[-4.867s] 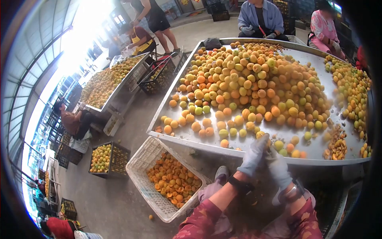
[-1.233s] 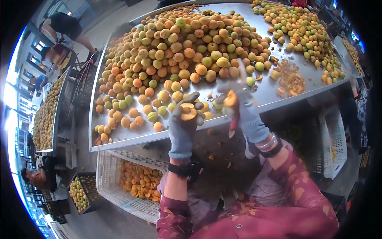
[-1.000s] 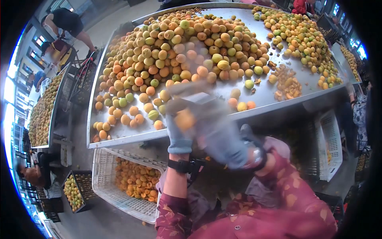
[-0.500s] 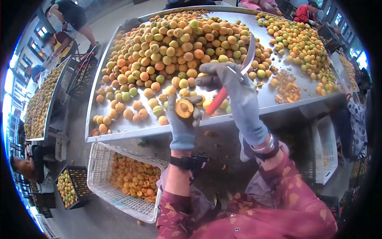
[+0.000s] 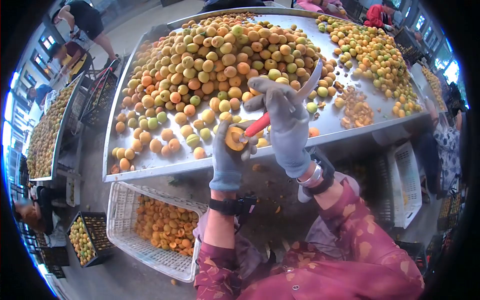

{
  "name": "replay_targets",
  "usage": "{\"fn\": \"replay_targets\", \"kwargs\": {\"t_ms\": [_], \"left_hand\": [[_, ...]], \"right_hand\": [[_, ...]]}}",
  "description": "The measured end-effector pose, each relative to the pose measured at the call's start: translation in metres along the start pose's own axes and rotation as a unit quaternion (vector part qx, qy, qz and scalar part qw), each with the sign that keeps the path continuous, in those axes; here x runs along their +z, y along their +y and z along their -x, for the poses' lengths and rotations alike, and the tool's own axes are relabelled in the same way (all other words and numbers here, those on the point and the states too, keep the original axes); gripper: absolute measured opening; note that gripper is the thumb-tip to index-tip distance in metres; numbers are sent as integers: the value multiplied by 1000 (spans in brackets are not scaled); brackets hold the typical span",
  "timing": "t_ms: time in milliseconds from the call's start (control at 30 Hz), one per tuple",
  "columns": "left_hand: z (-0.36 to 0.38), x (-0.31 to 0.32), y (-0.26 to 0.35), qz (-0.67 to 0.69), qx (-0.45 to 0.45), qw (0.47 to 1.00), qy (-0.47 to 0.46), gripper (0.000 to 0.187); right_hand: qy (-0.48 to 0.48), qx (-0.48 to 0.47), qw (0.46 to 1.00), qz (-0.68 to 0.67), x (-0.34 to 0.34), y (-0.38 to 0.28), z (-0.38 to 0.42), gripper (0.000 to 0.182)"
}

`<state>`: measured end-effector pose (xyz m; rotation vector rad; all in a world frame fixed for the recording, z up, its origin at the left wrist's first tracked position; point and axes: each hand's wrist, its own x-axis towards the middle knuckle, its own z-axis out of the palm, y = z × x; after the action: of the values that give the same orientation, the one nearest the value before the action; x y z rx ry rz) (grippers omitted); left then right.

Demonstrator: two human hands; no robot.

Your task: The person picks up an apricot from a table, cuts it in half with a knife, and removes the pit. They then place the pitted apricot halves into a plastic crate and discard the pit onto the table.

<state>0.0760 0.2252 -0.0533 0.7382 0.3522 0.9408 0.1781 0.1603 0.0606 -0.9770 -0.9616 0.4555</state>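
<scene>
**Red-handled knife (image 5: 258, 124) right up against the halved fruit (image 5: 235, 140)!**

And there we were, with the action just above the near edge of the metal surface (image 5: 150, 174). Our left hand (image 5: 226, 155), gloved in grey, was closed around the halved fruit, cut face showing, a hollow in its middle. Our right hand (image 5: 287, 120) had a firm grip on the knife, blade (image 5: 311, 81) angled up toward the far right, handle sloping down to the left. The handle's end sat right at the cut face; whether the two touched, we could not tell!

Beyond our hands, what a sight: a great pile of whole fruit (image 5: 220, 60), yellow, orange and green, spread across the left and middle of the surface. To the right we had a small heap of orange-brown pieces (image 5: 357, 109), and past it a second bank of fruit (image 5: 380, 62) along the right side. Down on the near left, below the edge, we saw a white crate (image 5: 117, 207) with orange halves (image 5: 165, 225) inside, and left of that, a dark crate (image 5: 104, 235) holding more whole fruit!
</scene>
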Motion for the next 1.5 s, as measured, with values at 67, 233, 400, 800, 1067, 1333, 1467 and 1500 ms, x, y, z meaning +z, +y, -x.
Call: {"fn": "replay_targets", "kwargs": {"t_ms": [67, 233, 400, 800, 1067, 1333, 1467, 1500], "left_hand": [[8, 21, 15, -7, 5, 1000, 22, 33], [6, 26, 29, 58, -81, 994, 48, 60], [5, 15, 32, 92, -102, 990, 25, 56], [1, 7, 20, -9, 16, 983, 184, 45], [9, 21, 43, 53, -79, 980, 174, 51], [10, 8, 42, 44, -76, 990, 111, 51], [10, 14, 41, 14, -94, 982, 163, 49], [10, 16, 44, 2, -88, 982, 164, 49]], "right_hand": [[-16, 0, 1000, 10, -1, -2, 8, 30], [-23, -35, 999, 10, 0, -1, 14, 30], [-42, 24, 998, 47, 4, -3, 14, 27], [-82, 60, 968, 229, -2, -5, 40, 20], [-83, 153, 975, 140, -5, 5, 44, 22], [-78, 242, 966, 51, -16, 11, 38, 22], [-87, 146, 978, 119, -7, 17, 48, 18], [-87, 144, 979, 119, -8, 19, 46, 18]]}}
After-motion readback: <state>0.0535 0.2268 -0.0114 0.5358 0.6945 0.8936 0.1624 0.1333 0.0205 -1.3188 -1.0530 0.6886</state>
